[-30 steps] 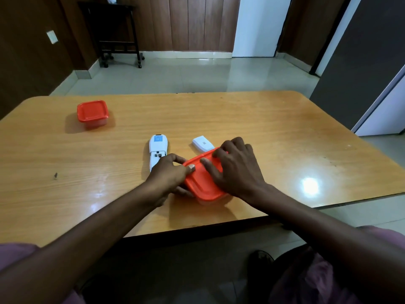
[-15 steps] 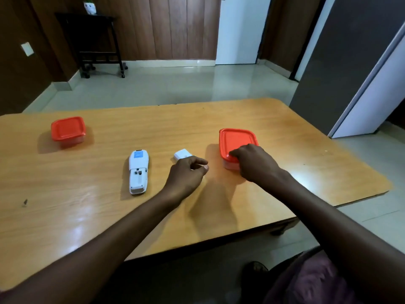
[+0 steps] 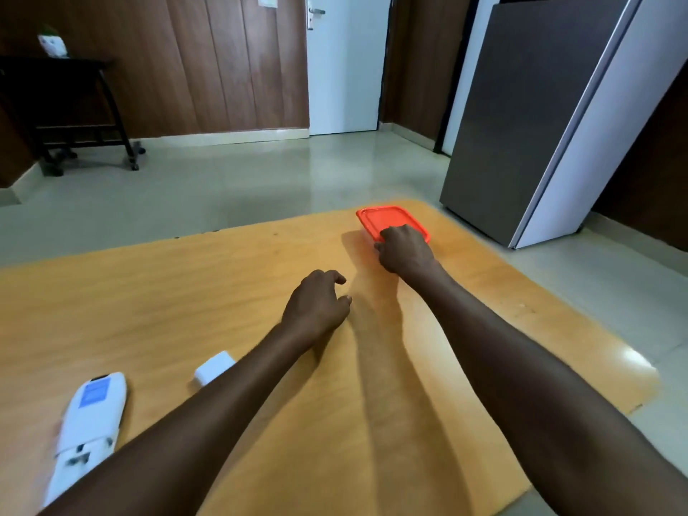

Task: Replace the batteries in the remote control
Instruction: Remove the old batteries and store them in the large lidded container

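The white remote control (image 3: 87, 426) lies face down at the near left of the wooden table (image 3: 186, 292), its battery bay uncovered. Its white battery cover (image 3: 213, 366) lies just to the right, partly hidden by my left forearm. A small box with an orange lid (image 3: 387, 217) stands near the table's far right corner. My right hand (image 3: 404, 251) rests on the box's near edge, fingers curled over the lid. My left hand (image 3: 316, 307) hovers over the table's middle, fingers loosely curled, with nothing visible in it.
A grey refrigerator (image 3: 540, 117) stands on the floor beyond the table's right corner. A dark side table on castors (image 3: 63, 106) stands at the far left wall. A white door (image 3: 344, 65) is at the back.
My right hand has pushed the orange-lidded box away to the far right corner. My left hand moved forward, off the battery cover. The view swung right, so the second orange box left the frame.
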The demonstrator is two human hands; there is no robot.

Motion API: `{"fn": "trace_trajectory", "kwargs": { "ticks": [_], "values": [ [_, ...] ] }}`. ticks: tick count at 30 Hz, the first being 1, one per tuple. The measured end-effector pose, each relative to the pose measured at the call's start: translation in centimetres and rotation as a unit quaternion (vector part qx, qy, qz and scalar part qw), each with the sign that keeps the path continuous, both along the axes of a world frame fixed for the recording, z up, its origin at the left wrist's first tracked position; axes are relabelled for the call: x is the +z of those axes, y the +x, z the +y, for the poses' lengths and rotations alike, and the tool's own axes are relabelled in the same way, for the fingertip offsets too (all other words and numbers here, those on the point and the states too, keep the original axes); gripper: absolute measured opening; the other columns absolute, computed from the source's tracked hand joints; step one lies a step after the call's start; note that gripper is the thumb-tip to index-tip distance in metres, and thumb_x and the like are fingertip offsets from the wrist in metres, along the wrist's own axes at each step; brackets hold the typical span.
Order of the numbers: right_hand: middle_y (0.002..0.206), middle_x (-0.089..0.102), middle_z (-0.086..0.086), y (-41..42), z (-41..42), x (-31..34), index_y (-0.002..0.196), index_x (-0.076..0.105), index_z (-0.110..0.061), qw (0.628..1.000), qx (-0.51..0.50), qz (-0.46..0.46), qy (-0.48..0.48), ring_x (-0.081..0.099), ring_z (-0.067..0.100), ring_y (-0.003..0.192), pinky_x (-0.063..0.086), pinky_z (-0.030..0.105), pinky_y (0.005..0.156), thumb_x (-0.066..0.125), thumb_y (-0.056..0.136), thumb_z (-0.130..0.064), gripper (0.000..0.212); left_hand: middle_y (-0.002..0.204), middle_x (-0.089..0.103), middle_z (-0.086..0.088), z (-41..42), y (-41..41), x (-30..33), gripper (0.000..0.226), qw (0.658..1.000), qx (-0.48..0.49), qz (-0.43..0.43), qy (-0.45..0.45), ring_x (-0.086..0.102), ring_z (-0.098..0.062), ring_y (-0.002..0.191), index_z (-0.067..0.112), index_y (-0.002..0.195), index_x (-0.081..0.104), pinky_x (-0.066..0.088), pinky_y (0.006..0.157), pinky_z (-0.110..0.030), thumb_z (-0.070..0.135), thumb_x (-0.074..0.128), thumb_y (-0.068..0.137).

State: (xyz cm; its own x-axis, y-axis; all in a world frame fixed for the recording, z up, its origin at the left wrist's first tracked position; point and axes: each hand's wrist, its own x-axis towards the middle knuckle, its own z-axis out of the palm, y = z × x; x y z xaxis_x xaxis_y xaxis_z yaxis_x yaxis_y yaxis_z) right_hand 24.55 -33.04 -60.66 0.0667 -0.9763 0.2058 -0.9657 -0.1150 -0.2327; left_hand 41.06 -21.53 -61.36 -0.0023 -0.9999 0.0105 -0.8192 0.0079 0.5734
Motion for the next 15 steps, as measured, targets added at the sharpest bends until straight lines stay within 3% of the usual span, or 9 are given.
{"fn": "trace_trajectory", "kwargs": {
  "ticks": [4, 8, 15],
  "values": [
    [0.117, 0.066, 0.025, -2.1, -5.2, -0.3, 0.114, 0.069, -0.001, 0.999, -0.038, -0.003, -0.019, 0.064, 0.043, 0.107, 0.050, 0.042, 0.083, 0.056, 0.098, -0.017, 0.026, 0.140, 0.052, -0.001, -3.4, -0.2, -1.1, 0.044, 0.999, -0.023, -0.036, 0.000, 0.054, -0.019, 0.125, 0.022, 0.138, 0.056, 0.043, 0.095, -0.031, 0.032, 0.060, 0.095],
    [0.113, 0.067, 0.025, -3.8, -9.5, -0.4, 0.113, 0.068, 0.002, 0.998, -0.065, 0.010, -0.023, 0.064, 0.040, 0.102, 0.041, 0.037, 0.069, 0.053, 0.094, 0.000, 0.024, 0.141, 0.052, -0.001, -5.5, -0.6, -2.2, 0.043, 0.997, -0.034, -0.057, -0.027, 0.053, -0.021, 0.127, 0.022, 0.137, 0.058, 0.045, 0.102, -0.034, 0.036, 0.056, 0.097],
    [0.112, 0.067, 0.021, -4.6, -12.7, -0.6, 0.116, 0.067, 0.002, 0.997, -0.073, 0.003, -0.022, 0.064, 0.038, 0.097, 0.042, 0.037, 0.068, 0.058, 0.096, -0.002, 0.022, 0.142, 0.051, 0.003, -5.9, -0.6, -3.5, 0.041, 0.995, -0.049, -0.065, -0.066, 0.049, -0.017, 0.130, 0.024, 0.136, 0.058, 0.040, 0.107, -0.031, 0.041, 0.052, 0.099]
  ]
}}
